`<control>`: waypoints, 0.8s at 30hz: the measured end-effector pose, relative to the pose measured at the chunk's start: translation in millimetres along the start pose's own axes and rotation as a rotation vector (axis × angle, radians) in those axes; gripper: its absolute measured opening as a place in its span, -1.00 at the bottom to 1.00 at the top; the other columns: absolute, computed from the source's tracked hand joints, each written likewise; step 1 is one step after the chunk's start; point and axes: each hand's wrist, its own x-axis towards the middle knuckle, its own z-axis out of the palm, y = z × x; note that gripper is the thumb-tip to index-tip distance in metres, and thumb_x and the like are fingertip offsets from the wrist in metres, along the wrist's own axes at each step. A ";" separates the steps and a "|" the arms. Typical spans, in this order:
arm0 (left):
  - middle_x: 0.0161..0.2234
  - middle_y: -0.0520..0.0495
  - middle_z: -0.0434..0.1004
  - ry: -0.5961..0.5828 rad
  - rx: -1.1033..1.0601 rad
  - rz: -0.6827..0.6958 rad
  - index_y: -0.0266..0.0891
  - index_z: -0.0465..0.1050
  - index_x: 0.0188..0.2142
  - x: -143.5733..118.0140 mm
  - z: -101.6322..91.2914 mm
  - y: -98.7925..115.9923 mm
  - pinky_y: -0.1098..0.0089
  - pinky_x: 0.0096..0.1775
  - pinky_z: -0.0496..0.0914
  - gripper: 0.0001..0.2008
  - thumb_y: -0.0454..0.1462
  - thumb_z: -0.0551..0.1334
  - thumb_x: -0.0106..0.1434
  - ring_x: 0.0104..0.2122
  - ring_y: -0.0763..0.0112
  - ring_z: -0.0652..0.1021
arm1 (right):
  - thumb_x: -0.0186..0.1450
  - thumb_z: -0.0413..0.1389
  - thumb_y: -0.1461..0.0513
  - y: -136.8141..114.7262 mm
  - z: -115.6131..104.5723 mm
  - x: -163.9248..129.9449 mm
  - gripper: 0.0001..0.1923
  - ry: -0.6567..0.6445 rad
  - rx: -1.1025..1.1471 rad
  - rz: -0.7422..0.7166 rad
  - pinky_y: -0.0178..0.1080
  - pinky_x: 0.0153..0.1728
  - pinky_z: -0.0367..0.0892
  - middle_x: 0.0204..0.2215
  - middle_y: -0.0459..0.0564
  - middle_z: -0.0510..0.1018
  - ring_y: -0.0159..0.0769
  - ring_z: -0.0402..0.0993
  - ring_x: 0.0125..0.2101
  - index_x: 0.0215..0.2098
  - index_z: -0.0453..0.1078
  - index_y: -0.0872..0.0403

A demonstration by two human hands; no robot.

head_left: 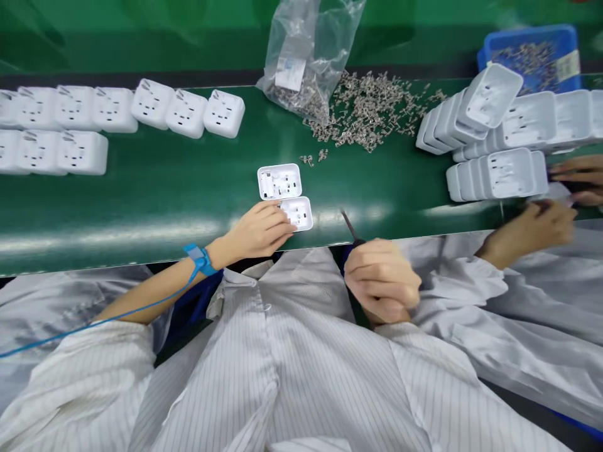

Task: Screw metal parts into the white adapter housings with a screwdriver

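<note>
My left hand (266,229), with a blue wrist strap (200,258) on it, grips the left side of a white plastic socket housing (301,215) lying open side up on the green bench. Touching its far edge is a second white housing (279,182), with its inner slots showing. In my right hand (384,276), fingers wrapped round the dark handle, is a screwdriver (348,223). Its thin shaft points up and left, apart from the housings. Just beyond the housings lie several small metal pieces (307,159).
A clear plastic bag (306,63) stands by a pile of small metal parts (372,110). White socket housings line the left (82,152) and stack at the right (511,172). Behind them is a blue bin (530,59). A co-worker's hands (532,229) are at the right edge.
</note>
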 end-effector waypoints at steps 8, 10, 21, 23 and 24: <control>0.11 -0.17 0.50 0.196 -0.021 -0.297 -0.06 0.43 0.12 7.3 -21.8 -28.6 -0.09 0.23 0.30 -0.61 -0.04 0.19 0.37 0.17 0.07 0.45 | 0.43 0.02 0.03 45.0 56.3 120.8 -0.48 0.174 0.660 0.098 -0.36 -0.88 -0.17 -0.78 -0.28 -0.08 -0.55 -0.15 -0.88 -0.54 -0.15 0.01; 0.21 -0.15 0.42 0.254 0.002 -0.422 -0.02 0.37 0.21 12.7 -23.7 -45.7 -0.15 0.33 0.15 -0.55 -0.02 0.16 0.39 0.29 0.03 0.33 | 0.40 -0.03 -0.18 71.7 71.7 139.0 -0.41 0.067 0.590 0.212 -0.29 -0.85 -0.12 -0.74 -0.27 -0.08 -0.51 -0.16 -0.83 -0.51 -0.17 -0.01; 0.28 -0.06 0.37 0.099 -0.053 -0.509 0.01 0.44 0.16 17.7 -11.4 -76.2 -0.32 0.38 -0.14 -0.55 0.05 0.22 0.35 0.39 -0.07 0.21 | 0.35 -0.08 -0.30 142.6 125.1 155.1 -0.36 -0.170 0.550 0.335 -0.25 -0.82 -0.02 -0.75 -0.26 -0.01 -0.47 -0.08 -0.82 -0.51 -0.17 -0.04; 0.28 -0.06 0.38 0.088 -0.066 -0.516 0.00 0.46 0.15 18.7 -13.5 -74.2 -0.34 0.38 -0.14 -0.56 0.05 0.22 0.35 0.40 -0.08 0.20 | 0.36 -0.07 -0.27 136.3 126.7 152.0 -0.37 -0.188 0.529 0.329 -0.29 -0.82 -0.02 -0.74 -0.25 -0.01 -0.50 -0.09 -0.82 -0.52 -0.16 -0.02; 0.28 -0.05 0.38 0.082 -0.076 -0.519 0.00 0.46 0.14 19.2 -14.1 -73.9 -0.35 0.38 -0.15 -0.56 0.05 0.21 0.35 0.40 -0.08 0.19 | 0.38 -0.08 -0.26 131.4 127.0 148.7 -0.38 -0.185 0.488 0.329 -0.31 -0.81 0.00 -0.74 -0.24 -0.01 -0.51 -0.08 -0.82 -0.52 -0.15 -0.02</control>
